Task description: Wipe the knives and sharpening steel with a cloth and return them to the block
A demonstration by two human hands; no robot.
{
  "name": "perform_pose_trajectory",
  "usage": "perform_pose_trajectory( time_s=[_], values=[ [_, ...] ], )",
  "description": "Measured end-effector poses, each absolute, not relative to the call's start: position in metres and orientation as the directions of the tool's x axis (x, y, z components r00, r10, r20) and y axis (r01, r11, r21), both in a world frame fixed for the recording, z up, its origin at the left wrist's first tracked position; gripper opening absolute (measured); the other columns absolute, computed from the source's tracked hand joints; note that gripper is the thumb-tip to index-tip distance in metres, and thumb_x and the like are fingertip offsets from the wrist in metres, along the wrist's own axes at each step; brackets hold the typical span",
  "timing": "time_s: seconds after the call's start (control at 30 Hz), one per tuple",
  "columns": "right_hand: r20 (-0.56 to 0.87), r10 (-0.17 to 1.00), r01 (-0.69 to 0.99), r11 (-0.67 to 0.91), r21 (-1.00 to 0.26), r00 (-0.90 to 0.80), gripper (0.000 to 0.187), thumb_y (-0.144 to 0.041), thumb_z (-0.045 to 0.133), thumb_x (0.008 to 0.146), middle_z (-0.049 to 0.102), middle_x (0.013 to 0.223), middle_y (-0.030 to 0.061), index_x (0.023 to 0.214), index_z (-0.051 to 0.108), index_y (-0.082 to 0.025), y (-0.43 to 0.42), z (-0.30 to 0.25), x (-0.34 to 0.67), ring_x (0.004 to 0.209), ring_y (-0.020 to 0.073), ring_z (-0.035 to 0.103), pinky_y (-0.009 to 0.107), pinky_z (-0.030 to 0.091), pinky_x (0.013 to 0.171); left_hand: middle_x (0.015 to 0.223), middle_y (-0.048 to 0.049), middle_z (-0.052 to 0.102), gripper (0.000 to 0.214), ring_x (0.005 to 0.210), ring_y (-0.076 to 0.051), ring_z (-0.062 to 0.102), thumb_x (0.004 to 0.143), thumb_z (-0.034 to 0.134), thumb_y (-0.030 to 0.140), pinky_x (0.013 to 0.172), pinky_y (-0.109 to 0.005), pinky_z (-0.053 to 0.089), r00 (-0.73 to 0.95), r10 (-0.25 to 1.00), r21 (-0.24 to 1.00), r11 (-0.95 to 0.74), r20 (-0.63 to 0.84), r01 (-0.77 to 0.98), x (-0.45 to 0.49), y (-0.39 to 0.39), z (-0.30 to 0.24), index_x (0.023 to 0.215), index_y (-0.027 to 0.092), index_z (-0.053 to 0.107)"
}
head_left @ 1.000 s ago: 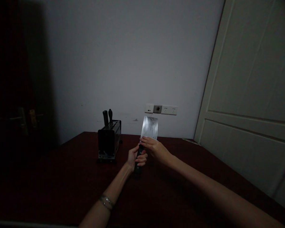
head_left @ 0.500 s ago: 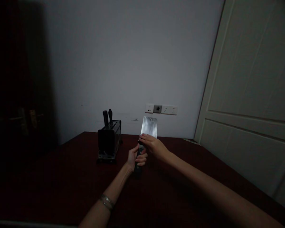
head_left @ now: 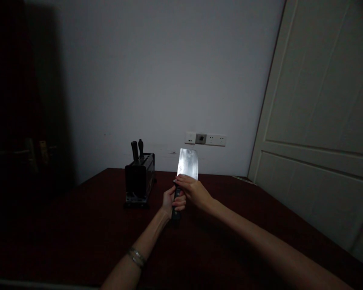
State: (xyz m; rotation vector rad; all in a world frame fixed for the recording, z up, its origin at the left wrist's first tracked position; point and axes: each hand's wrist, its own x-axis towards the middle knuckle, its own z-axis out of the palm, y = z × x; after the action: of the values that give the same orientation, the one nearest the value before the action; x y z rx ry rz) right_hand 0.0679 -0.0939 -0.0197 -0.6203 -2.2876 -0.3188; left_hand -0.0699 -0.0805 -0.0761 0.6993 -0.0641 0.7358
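Note:
In the middle of the head view a cleaver (head_left: 188,162) with a broad bright blade and a dark handle is held up, blade pointing up and away. My left hand (head_left: 173,201) is closed around the handle. Across the lower part of the blade, just above the handle, lies my right hand (head_left: 195,189), its fingers stretched out and close together; its thumb is hidden. To the left a black knife block (head_left: 136,181) stands on the dark red table (head_left: 199,249), two dark handles (head_left: 137,150) rising from its top.
Behind the table is a pale wall (head_left: 169,80) with a row of sockets and a switch (head_left: 205,139). A light panelled door (head_left: 317,121) borders the right side. On the dark left side a door handle (head_left: 44,151) shows faintly.
My right hand has slid slightly down along the blade toward the handle. The cleaver's blade has turned a little to the left, while my left hand keeps its hold.

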Motion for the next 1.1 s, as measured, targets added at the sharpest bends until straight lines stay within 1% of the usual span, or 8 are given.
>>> perform_pose_trajectory(
  time_s=[0.23,0.33,0.43,0.57,0.67,0.83,0.97,1.1],
  values=[
    [0.680,0.373,0.501,0.865,-0.009,-0.631,0.035,-0.007,0.052,0.079,0.061,0.116,0.0105,0.112,0.060,-0.018,-0.101,-0.009,0.069,0.112,0.0198,0.053,0.038,0.044,0.095,0.045,0.0090,0.021,0.034,0.029,-0.001,0.014,0.083,0.042,0.040,0.029,-0.012,0.016,0.750,0.586,0.537,0.544,0.307,-0.645,-0.072,-0.079,-0.077,0.061,0.014,0.040],
    [0.642,0.323,0.441,0.897,0.026,-0.695,0.031,-0.007,0.051,0.079,0.060,0.117,0.0124,0.107,0.062,-0.015,-0.101,-0.003,0.072,0.114,0.0200,0.051,0.036,0.044,0.095,0.046,0.0089,0.022,0.034,0.029,-0.001,0.015,0.084,0.042,0.040,0.029,-0.011,0.017,0.742,0.588,0.519,0.546,0.323,-0.658,-0.073,-0.080,-0.075,0.062,0.014,0.039],
    [0.611,0.274,0.405,0.911,0.083,-0.743,0.030,-0.006,0.050,0.079,0.059,0.117,0.0118,0.103,0.064,-0.017,-0.094,0.010,0.079,0.114,0.0196,0.051,0.034,0.046,0.093,0.047,0.0088,0.022,0.035,0.029,-0.001,0.015,0.085,0.040,0.043,0.029,-0.011,0.017,0.762,0.564,0.532,0.559,0.319,-0.637,-0.073,-0.083,-0.072,0.064,0.015,0.038],
    [0.668,0.299,0.470,0.879,0.087,-0.682,0.031,-0.007,0.047,0.081,0.060,0.115,0.0093,0.102,0.065,-0.021,-0.081,0.025,0.089,0.113,0.0201,0.052,0.038,0.045,0.093,0.047,0.0088,0.021,0.038,0.030,-0.002,0.014,0.085,0.039,0.047,0.029,-0.012,0.016,0.807,0.507,0.573,0.580,0.302,-0.579,-0.071,-0.087,-0.068,0.064,0.015,0.038],
    [0.691,0.318,0.498,0.864,0.070,-0.649,0.034,-0.005,0.047,0.080,0.060,0.118,0.0089,0.105,0.064,-0.021,-0.083,0.018,0.089,0.116,0.0205,0.049,0.041,0.043,0.096,0.047,0.0085,0.023,0.039,0.030,-0.001,0.013,0.085,0.039,0.048,0.029,-0.012,0.016,0.814,0.502,0.595,0.570,0.292,-0.566,-0.071,-0.088,-0.068,0.065,0.015,0.040],
    [0.632,0.252,0.414,0.903,0.119,-0.733,0.033,-0.007,0.051,0.080,0.058,0.119,0.0121,0.109,0.061,-0.015,-0.099,-0.001,0.084,0.119,0.0206,0.047,0.039,0.042,0.098,0.046,0.0086,0.024,0.039,0.031,-0.001,0.011,0.083,0.042,0.048,0.029,-0.012,0.016,0.795,0.528,0.614,0.531,0.298,-0.584,-0.071,-0.086,-0.070,0.064,0.013,0.042],
    [0.711,0.293,0.514,0.851,0.111,-0.639,0.031,-0.007,0.046,0.082,0.059,0.119,0.0105,0.106,0.063,-0.019,-0.080,0.017,0.093,0.116,0.0202,0.050,0.041,0.043,0.096,0.045,0.0085,0.025,0.042,0.031,-0.001,0.009,0.085,0.039,0.050,0.029,-0.012,0.017,0.838,0.471,0.648,0.553,0.275,-0.523,-0.068,-0.089,-0.069,0.065,0.013,0.044],
    [0.784,0.336,0.606,0.793,0.064,-0.522,0.027,-0.011,0.047,0.084,0.060,0.118,0.0125,0.102,0.065,-0.017,-0.056,0.037,0.094,0.114,0.0222,0.052,0.040,0.044,0.096,0.045,0.0085,0.025,0.041,0.032,-0.001,0.008,0.085,0.038,0.049,0.028,-0.012,0.017,0.837,0.466,0.653,0.545,0.286,-0.526,-0.067,-0.090,-0.068,0.065,0.013,0.044]
  ],
)
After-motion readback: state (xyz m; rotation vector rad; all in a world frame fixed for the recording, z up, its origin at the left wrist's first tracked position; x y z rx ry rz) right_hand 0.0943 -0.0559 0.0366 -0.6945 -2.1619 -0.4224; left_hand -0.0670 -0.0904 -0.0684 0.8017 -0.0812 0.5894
